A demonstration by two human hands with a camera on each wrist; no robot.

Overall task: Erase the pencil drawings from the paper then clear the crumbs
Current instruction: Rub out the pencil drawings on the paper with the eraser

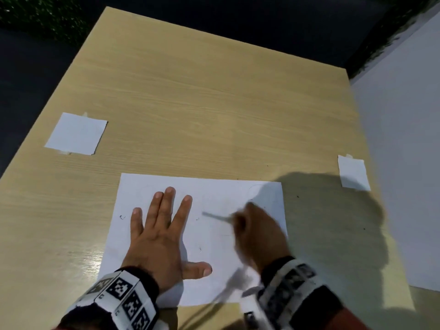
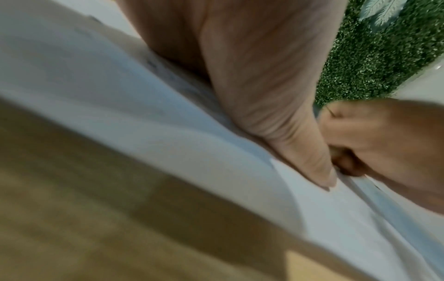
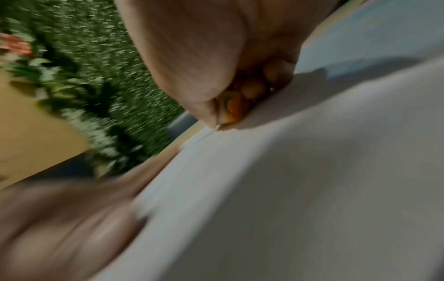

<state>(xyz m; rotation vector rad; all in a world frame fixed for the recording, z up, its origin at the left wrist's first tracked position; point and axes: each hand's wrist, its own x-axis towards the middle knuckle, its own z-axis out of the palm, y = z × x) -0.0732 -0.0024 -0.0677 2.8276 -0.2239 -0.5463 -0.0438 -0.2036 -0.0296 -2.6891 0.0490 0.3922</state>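
My left hand lay flat, fingers spread, pinning the paper to the counter; my blurred right hand pinched an orange eraser against it.

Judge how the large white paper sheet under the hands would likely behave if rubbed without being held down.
The large white paper sheet lies loose, untaped, so it would probably slide on the smooth wooden table. It looks thin and floppy; rubbing by the right hand could buckle it. The flat left hand pressing it likely prevents this.
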